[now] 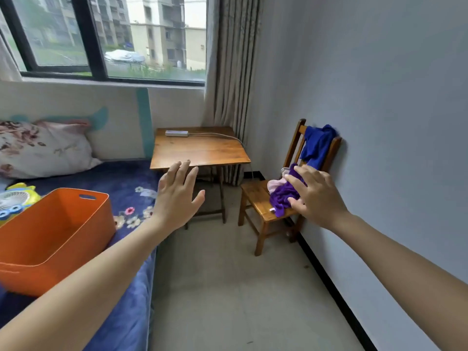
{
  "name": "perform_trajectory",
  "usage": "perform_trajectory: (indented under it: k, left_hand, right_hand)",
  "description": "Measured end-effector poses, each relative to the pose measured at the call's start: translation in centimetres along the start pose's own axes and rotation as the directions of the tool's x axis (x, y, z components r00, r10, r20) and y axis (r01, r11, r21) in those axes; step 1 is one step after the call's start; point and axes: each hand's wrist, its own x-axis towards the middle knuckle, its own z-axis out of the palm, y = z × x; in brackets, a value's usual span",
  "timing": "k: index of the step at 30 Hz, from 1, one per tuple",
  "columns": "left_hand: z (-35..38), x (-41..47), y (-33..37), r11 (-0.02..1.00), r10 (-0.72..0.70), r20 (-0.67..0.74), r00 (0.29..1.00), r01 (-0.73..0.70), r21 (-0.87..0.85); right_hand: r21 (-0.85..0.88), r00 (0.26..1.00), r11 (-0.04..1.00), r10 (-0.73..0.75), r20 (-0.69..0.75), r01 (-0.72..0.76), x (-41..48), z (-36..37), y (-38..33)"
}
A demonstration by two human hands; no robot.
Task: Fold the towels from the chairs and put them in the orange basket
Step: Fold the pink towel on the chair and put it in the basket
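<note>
- Grip on the left: our left hand (pixel 177 193) hangs in the air with straight, spread fingers and the thumb out, holding and touching nothing.
- Our right hand (pixel 316 196) is stretched toward the chair (pixel 255 192), fingers spread and a little bent. It overlaps the purple towel (pixel 281 198), and no cloth is pinched or wrapped. We cannot tell whether the fingertips touch the towel or hover just over it.
- That purple towel lies crumpled on the seat, on the side nearer the wall (pixel 379 97), with one corner hanging over the seat's edge.
- A pink towel (pixel 274 184) is bunched just behind it, touching it and mostly hidden.
- A blue towel (pixel 317 145) is draped over the chair back, hanging down toward the seat.
- The chair stands against the wall on our right, with its back to it.
- The basket (pixel 58 231) sits open side up on the bed (pixel 126 287) at our left, well apart from the chair; our left forearm passes just beside its near corner.
- A table (pixel 200 148) stands between bed and chair, and our left hand overlaps its near edge in view.
- A power strip (pixel 176 133) with its cord lies at the table's far side.
- A pillow (pixel 43 148) and a small fan (pixel 14 201) lie on the bed beyond the basket.
- A curtain (pixel 233 59) hangs in the corner behind the table, beside the window (pixel 101 34).
</note>
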Motion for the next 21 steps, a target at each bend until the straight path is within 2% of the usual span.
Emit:
perform_trajectory:
  k: [3,6,9,13,21]
  left_hand:
    - [4.8,4.4,0.3,0.999,0.042,0.022,0.999,-0.041,-0.033]
    - [8.7,7.8,1.2,0.995,0.035,0.068,0.997,-0.028,-0.098]
    - [13.0,12.1,1.7,0.990,0.033,0.082,0.996,-0.021,-0.142]
    - [17.4,18.0,1.4,0.983,0.007,0.118,0.993,0.014,-0.181]
    - [25.4,25.5,-0.8,0.974,-0.065,0.205,0.977,0.106,-0.200]
  right_hand:
    - [-0.041,0.998,0.998,0.051,-0.029,-0.052,0.6,3.3,3.0]
    - [-0.058,0.997,0.997,0.050,-0.054,-0.053,0.8,6.4,5.9]
    - [-0.068,0.992,0.991,0.110,-0.068,-0.115,2.0,10.7,9.5]
    - [-0.037,0.972,0.971,0.234,-0.022,-0.234,4.9,16.3,13.2]
    - [0.042,0.940,0.943,0.324,0.108,-0.330,10.1,25.3,17.3]
